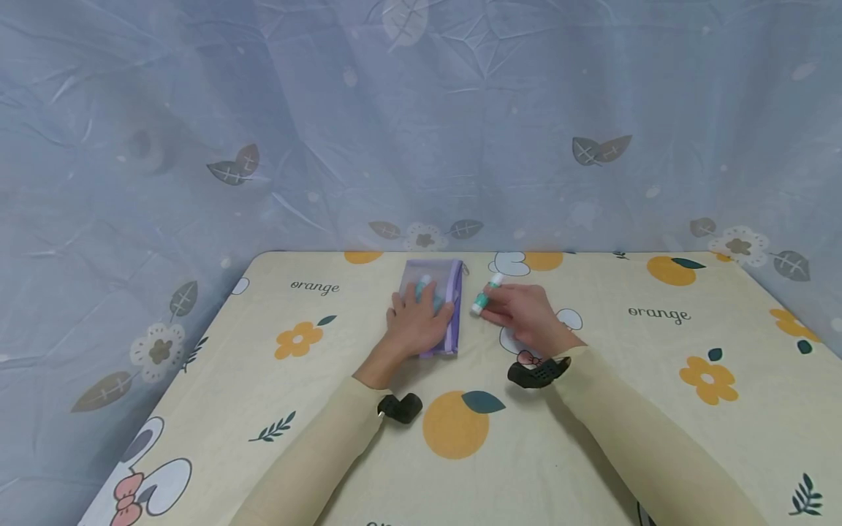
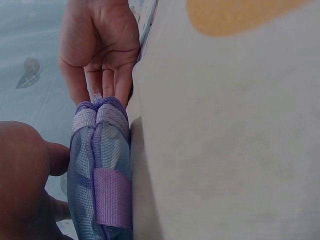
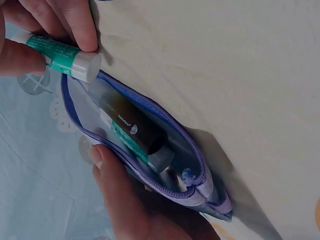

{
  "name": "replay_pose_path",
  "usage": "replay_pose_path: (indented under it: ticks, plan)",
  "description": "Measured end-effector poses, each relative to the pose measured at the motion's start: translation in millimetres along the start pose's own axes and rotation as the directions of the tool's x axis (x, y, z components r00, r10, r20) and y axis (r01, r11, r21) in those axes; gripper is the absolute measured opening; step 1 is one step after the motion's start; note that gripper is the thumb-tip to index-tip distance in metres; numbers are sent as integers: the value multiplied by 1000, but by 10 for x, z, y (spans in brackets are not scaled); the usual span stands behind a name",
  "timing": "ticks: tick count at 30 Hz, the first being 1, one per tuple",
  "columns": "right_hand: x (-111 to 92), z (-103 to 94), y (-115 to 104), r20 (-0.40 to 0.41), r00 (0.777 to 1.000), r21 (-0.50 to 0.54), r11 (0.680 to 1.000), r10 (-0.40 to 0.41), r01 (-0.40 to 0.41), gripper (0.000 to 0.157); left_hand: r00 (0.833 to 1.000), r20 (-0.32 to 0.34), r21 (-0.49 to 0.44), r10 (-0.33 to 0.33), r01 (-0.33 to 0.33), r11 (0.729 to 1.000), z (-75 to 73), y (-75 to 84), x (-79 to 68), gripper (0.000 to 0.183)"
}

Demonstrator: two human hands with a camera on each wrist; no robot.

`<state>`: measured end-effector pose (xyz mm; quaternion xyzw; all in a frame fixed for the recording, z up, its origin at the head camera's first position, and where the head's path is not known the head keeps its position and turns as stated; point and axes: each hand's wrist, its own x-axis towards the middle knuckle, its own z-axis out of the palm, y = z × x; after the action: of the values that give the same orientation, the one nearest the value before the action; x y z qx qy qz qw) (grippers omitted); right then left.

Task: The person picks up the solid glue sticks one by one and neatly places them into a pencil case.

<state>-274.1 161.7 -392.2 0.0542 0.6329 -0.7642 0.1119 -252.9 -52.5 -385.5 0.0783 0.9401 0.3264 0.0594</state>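
A see-through mesh pouch with purple trim (image 1: pixel 455 292) lies on the table, its zipped side facing right. My left hand (image 1: pixel 416 325) rests on top of it, fingers spread and fairly straight. Just right of the pouch, my right hand (image 1: pixel 526 314) pinches a green glue stick with white ends (image 3: pixel 65 57) between thumb and fingers. In the right wrist view the pouch mouth (image 3: pixel 170 122) gapes, with the glue stick at its far end. Inside lie a dark cylinder with small print (image 3: pixel 134 122) and another green glue stick (image 3: pixel 125 137), partly covered by the cylinder.
A cream tablecloth (image 1: pixel 368 453) printed with oranges, flowers and rabbits covers the table. Behind the table's far edge hangs a grey-blue patterned curtain (image 1: pixel 500 146). Black devices sit on the left wrist (image 1: pixel 400 408) and the right wrist (image 1: pixel 538 373).
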Motion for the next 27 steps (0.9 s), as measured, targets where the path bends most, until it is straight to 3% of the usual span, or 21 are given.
replay_pose_path:
  ticks: [5, 15, 27]
  plan:
    - [26, 66, 15, 43, 999, -39, 999, -12, 14, 49, 1000, 6, 7, -2, 2, 1000, -11, -2, -7, 70]
    - [56, 195, 14, 33, 999, -167, 985, 38, -32, 49, 1000, 0, -7, 4, -4, 1000, -9, 12, -8, 69]
    - [100, 334, 16, -4, 999, -142, 989, 42, -42, 50, 1000, 2, 11, 5, -5, 1000, 2, -8, 5, 70]
